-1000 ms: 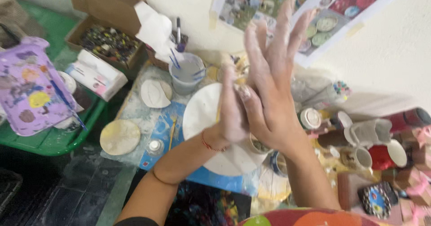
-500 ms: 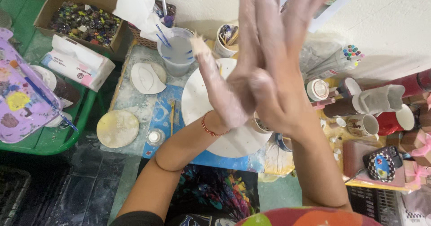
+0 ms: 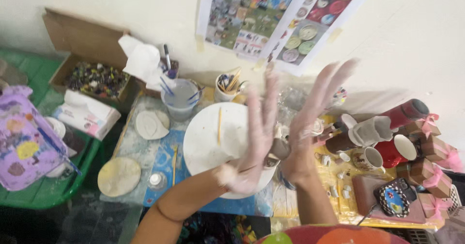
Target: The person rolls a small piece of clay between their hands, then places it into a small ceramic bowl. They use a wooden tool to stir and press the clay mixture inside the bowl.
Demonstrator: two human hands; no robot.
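Hands up in the air over the big white round plate, both blurry and dusted with something pale: the left hand and right hand are open, fingers spread, palms facing each other with a gap between, holding nothing at all. A thin wooden stick lies on the plate right under them. Left of the plate sit a small leaf-shaped white piece and a flat cream disc nearer the viewer; just behind it a clear water cup with brushes. Right of the plate, mugs and pink-ribboned boxes. My guess: the plate looks bare and unpainted, so shaping seems done, decorating not started.
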